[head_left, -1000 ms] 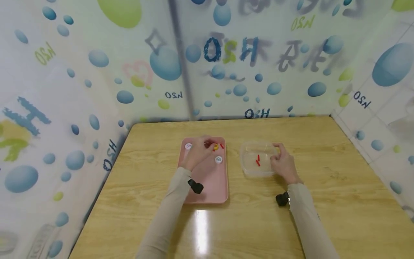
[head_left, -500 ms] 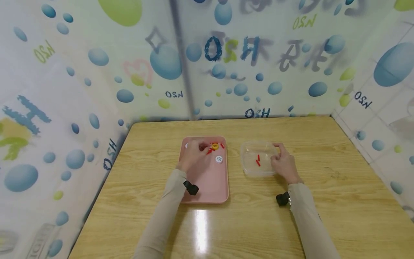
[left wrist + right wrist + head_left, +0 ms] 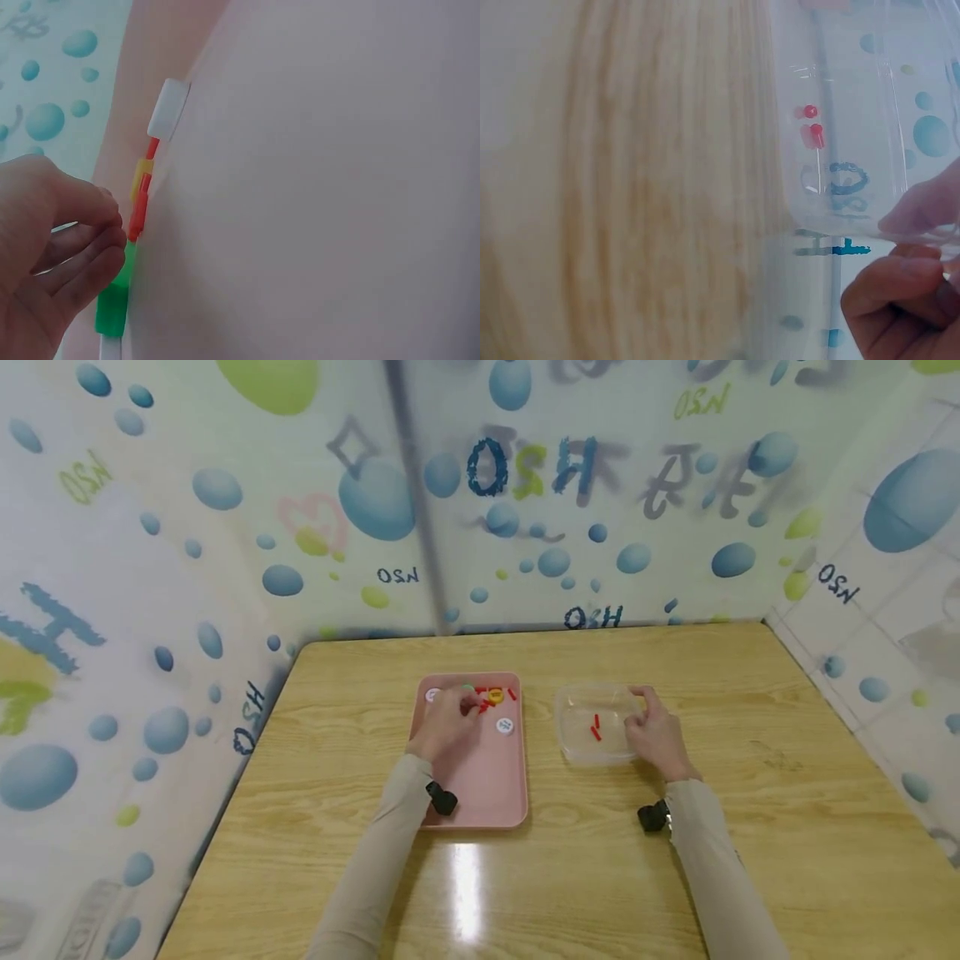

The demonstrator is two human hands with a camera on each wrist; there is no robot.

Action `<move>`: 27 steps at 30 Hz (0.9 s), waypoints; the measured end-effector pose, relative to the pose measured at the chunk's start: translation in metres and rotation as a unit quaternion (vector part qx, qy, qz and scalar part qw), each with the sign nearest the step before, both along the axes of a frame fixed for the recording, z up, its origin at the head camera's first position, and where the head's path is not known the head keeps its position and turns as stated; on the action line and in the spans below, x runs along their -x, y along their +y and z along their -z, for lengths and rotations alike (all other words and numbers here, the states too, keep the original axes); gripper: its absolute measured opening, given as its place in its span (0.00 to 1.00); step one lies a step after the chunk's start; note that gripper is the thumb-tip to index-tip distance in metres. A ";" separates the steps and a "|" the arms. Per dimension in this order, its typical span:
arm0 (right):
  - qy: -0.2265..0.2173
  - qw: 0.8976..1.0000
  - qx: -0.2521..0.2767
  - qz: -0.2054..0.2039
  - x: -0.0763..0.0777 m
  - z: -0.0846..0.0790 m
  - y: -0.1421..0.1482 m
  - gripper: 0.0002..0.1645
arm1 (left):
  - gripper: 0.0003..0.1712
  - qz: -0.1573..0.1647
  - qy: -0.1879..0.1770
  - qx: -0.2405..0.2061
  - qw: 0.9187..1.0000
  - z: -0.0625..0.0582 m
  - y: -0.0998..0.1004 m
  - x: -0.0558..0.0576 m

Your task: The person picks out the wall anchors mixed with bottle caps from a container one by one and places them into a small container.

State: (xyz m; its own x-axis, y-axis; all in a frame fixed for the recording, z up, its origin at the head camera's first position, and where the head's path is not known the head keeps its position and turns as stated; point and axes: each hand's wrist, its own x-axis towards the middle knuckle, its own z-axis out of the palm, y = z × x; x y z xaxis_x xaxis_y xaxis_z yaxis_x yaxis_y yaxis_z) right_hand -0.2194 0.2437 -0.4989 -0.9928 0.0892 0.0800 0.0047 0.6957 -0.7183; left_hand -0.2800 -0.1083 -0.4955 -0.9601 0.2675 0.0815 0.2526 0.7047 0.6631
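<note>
My left hand (image 3: pixel 444 725) is over the upper part of a pink tray (image 3: pixel 486 789). In the left wrist view its thumb and fingertips nearly meet beside small red sticks (image 3: pixel 139 214); whether they pinch one cannot be told. Around them in the tray are a yellow disc (image 3: pixel 496 696), a white disc (image 3: pixel 505 726) with dark markings, another white disc (image 3: pixel 432 695), a partly hidden green piece (image 3: pixel 113 307) and a separate red stick (image 3: pixel 512 694). My right hand (image 3: pixel 660 739) grips the right side of a clear plastic container (image 3: pixel 573 752), thumb inside and fingers outside. Red sticks (image 3: pixel 596 727) lie in it.
Tray and container stand side by side on a wooden table (image 3: pixel 780 827), a strip of wood between them. Behind the table rises a wall (image 3: pixel 637 443) patterned with blue and green drops. Black wrist cameras (image 3: pixel 654 817) sit at both wrists.
My left hand has drawn left from the yellow disc, uncovering it and the red sticks nearby. The right hand keeps its hold on the container. The head view has shifted slightly.
</note>
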 end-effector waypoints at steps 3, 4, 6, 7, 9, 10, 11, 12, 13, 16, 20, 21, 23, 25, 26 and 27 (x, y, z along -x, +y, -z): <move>0.010 1.000 -0.002 0.002 0.003 -0.003 0.000 0.33 | 0.09 -0.001 0.000 0.006 1.000 -0.002 0.001 0.001; 0.014 1.000 -0.002 0.003 0.003 -0.003 0.000 0.33 | 0.09 -0.001 0.000 0.008 1.000 -0.002 0.001 0.001; 0.019 1.000 -0.001 0.003 0.005 -0.004 -0.003 0.33 | 0.09 0.000 0.008 0.014 1.000 -0.003 -0.002 -0.001; 0.019 1.000 0.001 0.001 0.006 -0.004 -0.004 0.33 | 0.09 -0.004 0.009 0.017 1.000 -0.002 -0.003 -0.002; 0.013 1.000 0.008 -0.004 0.007 -0.004 -0.008 0.32 | 0.09 -0.011 0.007 0.025 1.000 -0.002 -0.007 -0.005; 0.004 1.000 0.013 -0.007 0.007 -0.003 -0.011 0.32 | 0.08 -0.013 0.006 0.030 0.999 -0.001 -0.009 -0.007; -0.004 1.000 0.017 -0.012 0.006 -0.003 -0.013 0.32 | 0.08 -0.017 0.003 0.033 0.999 -0.001 -0.011 -0.009; -0.013 1.000 0.018 -0.013 0.005 -0.002 -0.014 0.32 | 0.08 -0.020 -0.002 0.036 0.999 0.000 -0.013 -0.011; -0.020 0.999 0.020 -0.015 0.004 -0.001 -0.015 0.32 | 0.08 -0.023 -0.010 0.038 0.999 0.001 -0.014 -0.012; -0.031 0.999 0.019 -0.011 -0.001 0.003 -0.016 0.32 | 0.08 -0.012 -0.019 0.041 0.999 0.004 -0.014 -0.016; -0.018 1.000 0.011 -0.002 -0.004 0.007 -0.011 0.32 | 0.07 0.000 -0.016 0.036 0.999 0.007 -0.008 -0.015; -0.015 1.000 0.011 0.000 -0.004 0.007 -0.009 0.32 | 0.07 0.002 -0.011 0.035 0.999 0.007 -0.006 -0.014; -0.009 1.000 0.013 0.000 -0.005 0.006 -0.006 0.32 | 0.06 0.002 -0.001 0.033 0.999 0.007 -0.002 -0.011; -0.011 1.000 0.013 0.001 -0.004 0.004 -0.004 0.32 | 0.06 0.002 0.006 0.031 1.000 0.007 0.001 -0.008; -0.012 1.000 0.012 0.003 -0.004 0.003 -0.003 0.32 | 0.07 0.002 0.008 0.029 1.000 0.006 0.002 -0.007; -0.013 1.000 0.011 0.004 -0.003 0.002 -0.002 0.32 | 0.07 0.001 0.011 0.028 1.000 0.006 0.003 -0.005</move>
